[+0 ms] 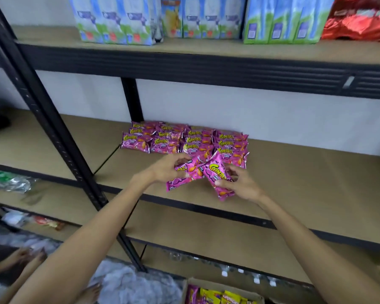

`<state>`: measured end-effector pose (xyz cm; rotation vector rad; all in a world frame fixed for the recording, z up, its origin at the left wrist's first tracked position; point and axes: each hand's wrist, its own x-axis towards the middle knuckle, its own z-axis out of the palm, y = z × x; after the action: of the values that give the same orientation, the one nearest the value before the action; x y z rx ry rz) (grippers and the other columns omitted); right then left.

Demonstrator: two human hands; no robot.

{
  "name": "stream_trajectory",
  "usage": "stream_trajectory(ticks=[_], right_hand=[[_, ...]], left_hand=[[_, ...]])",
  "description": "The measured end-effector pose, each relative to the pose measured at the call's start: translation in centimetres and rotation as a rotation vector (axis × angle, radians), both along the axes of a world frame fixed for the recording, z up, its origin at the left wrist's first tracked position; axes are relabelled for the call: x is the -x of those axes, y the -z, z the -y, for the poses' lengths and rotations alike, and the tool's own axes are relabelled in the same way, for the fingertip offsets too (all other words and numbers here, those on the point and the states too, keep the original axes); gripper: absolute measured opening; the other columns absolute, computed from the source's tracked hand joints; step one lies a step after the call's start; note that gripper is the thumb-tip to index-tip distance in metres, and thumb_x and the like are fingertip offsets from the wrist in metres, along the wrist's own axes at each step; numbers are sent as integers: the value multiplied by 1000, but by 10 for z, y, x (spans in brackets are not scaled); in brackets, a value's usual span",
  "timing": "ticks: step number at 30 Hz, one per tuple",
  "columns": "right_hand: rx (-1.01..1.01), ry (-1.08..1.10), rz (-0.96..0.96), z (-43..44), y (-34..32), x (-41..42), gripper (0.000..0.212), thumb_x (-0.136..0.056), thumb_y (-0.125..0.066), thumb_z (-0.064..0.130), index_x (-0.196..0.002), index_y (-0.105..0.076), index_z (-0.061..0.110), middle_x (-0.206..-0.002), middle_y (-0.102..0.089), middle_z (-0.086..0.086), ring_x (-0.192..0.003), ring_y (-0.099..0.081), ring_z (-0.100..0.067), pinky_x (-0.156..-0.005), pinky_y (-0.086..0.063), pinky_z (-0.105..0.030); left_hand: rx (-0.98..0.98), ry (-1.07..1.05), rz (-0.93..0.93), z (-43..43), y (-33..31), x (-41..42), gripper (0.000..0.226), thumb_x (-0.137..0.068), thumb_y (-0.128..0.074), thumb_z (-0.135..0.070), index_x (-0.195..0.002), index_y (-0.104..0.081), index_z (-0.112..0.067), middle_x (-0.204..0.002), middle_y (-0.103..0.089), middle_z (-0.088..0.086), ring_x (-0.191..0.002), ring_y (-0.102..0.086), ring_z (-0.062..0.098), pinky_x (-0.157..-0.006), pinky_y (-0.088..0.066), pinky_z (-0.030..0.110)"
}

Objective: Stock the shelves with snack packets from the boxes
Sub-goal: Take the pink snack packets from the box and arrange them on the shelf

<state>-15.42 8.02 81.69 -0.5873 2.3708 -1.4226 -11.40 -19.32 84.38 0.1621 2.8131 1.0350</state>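
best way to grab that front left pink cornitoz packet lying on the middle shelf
Probably pinch the front-left Cornitoz packet by its free left end seam, coming in low from the open shelf front: it lies flat, with neighbours crowding its right side and back.

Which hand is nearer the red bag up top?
Right. Both hold Cornitos packets; the right hand is below-left of the red bag, the left hand farther left.

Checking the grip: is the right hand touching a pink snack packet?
Touching. Head view shows the right hand pinching the pink packet between thumb and fingers.
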Motion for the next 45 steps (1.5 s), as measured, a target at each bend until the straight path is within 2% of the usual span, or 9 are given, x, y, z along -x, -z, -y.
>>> stream_trajectory(ticks=[6,9,14,19,24,28,32,40,45], right_hand=[[-148,30,-3,61,-5,32,93,-69,-82,53,-148,-42,23,-147,-51,1,-132,-51,-19,-109,-40,-36],[-150,48,3,90,-7,42,91,-67,-84,50,-144,-46,21,-142,-54,-2,-129,-52,-20,-106,-45,-37],[-141,40,-40,129,-7,54,55,-75,-85,36,-120,-57,23,-117,-58,3,-112,-55,-15,-91,-41,-28],[-163,23,-54,158,-5,63,52,-75,-85,33,-118,-59,18,-119,-59,-1,-114,-54,-15,-94,-40,-30],[-219,1,-87,180,-3,70,53,-76,-84,38,-119,-58,21,-123,-55,3,-114,-52,-15,-91,-39,-29],[-253,-13,-104,197,-5,73,54,-78,-82,37,-122,-57,18,-116,-54,3,-108,-52,-16,-85,-39,-29],[-273,-26,-109,210,-4,78,54,-78,-83,35,-122,-56,18,-115,-55,2,-110,-55,-18,-87,-41,-30],[-330,-23,-159,230,2,91,52,-74,-87,31,-117,-61,18,-116,-65,2,-110,-61,-17,-89,-45,-27],[-429,-9,-215,244,6,93,50,-76,-86,32,-118,-62,20,-118,-64,3,-107,-61,-17,-97,-50,-37]], left_hand=[[-17,-93,-22,64,3,30,48,-78,-84,-27,-116,-57,-19,-123,-62,3,-119,-57,20,-109,-43,41],[-32,-114,-45,89,8,38,42,-76,-85,-24,-108,-58,-21,-116,-63,0,-113,-58,18,-103,-44,37],[-28,-141,-48,130,19,51,43,-74,-86,-19,-109,-61,-16,-118,-63,2,-116,-57,19,-102,-45,37],[32,-195,-46,165,24,61,39,-73,-88,-19,-101,-60,-21,-106,-63,-1,-103,-59,18,-94,-47,36],[149,-203,-66,199,31,70,36,-74,-86,-19,-97,-59,-26,-104,-60,-9,-108,-59,17,-100,-43,38],[261,-285,-85,214,30,75,33,-81,-80,-20,-108,-62,-25,-116,-61,-7,-118,-55,16,-117,-11,47],[387,-316,-93,213,27,78,37,-88,-72,-22,-122,-61,-29,-139,-54,-4,-136,-44,17,-114,15,60],[563,-382,-164,218,42,78,50,-90,-65,-14,-132,-55,-40,-145,-43,2,-141,-34,23,-114,5,67],[536,-398,-176,219,51,80,57,-91,-62,-9,-138,-51,-38,-140,-44,3,-140,-34,26,-116,-1,66]])
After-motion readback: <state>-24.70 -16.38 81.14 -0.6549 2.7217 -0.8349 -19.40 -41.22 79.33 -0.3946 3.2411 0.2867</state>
